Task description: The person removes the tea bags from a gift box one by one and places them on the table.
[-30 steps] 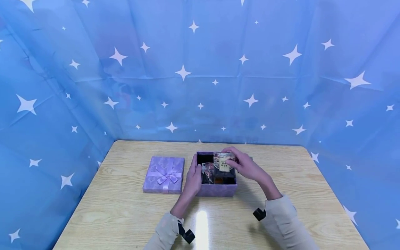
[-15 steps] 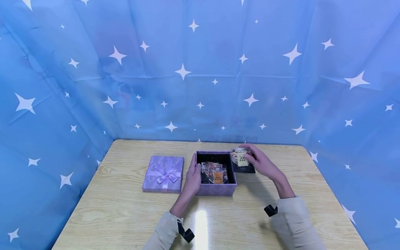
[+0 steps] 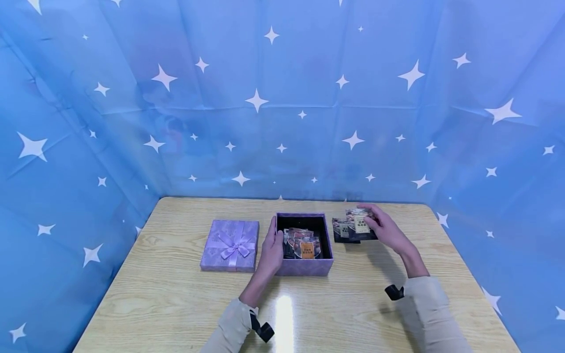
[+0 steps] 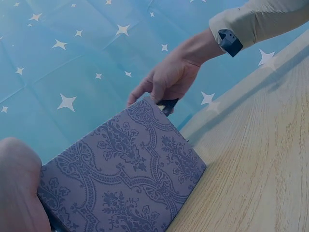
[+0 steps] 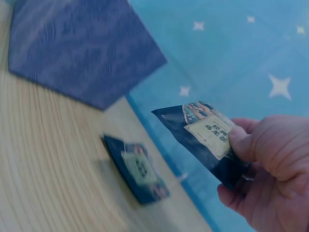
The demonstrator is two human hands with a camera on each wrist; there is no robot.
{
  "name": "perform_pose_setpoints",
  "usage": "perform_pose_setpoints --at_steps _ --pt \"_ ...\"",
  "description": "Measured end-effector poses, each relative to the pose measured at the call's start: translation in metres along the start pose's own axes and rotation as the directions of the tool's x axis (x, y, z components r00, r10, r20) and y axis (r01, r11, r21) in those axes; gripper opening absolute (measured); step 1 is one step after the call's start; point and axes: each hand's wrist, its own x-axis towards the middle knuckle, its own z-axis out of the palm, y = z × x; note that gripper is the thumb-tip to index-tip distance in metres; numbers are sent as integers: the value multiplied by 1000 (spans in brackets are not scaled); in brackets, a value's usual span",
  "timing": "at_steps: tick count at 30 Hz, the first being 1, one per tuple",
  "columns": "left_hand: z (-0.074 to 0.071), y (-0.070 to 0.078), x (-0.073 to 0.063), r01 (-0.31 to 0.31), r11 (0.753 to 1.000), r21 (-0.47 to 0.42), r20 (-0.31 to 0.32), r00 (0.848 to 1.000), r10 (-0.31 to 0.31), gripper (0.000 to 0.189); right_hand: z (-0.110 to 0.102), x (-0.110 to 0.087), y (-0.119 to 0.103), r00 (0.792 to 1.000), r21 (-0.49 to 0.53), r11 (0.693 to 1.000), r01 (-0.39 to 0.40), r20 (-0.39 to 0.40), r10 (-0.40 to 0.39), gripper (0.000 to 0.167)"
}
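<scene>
In the head view my left hand holds the left wall of an open purple box, thumb at the rim and fingers along the outside. Several small printed tea packets lie inside the box. My right hand pinches a dark tea packet with a cream label by its right side, thumb on the front. Below it, another dark tea packet lies on the table, seen in the right wrist view. From the left wrist view the box's patterned wall hides most of the held packet.
Left of the box lies its purple lid with a ribbon bow. The wooden table ends at a blue star-printed curtain behind and at both sides.
My right hand has moved right from over the box with a tea packet, past the box's right side. A second packet now shows on the table there. My left hand stays on the box.
</scene>
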Motion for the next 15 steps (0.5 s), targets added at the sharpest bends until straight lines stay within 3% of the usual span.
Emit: perform_pose_setpoints --at_steps 15 --pt "0 -1 2 5 1000 -2 -1 1000 -5 59 -22 -5 43 995 -38 995 -97 -42 95 42"
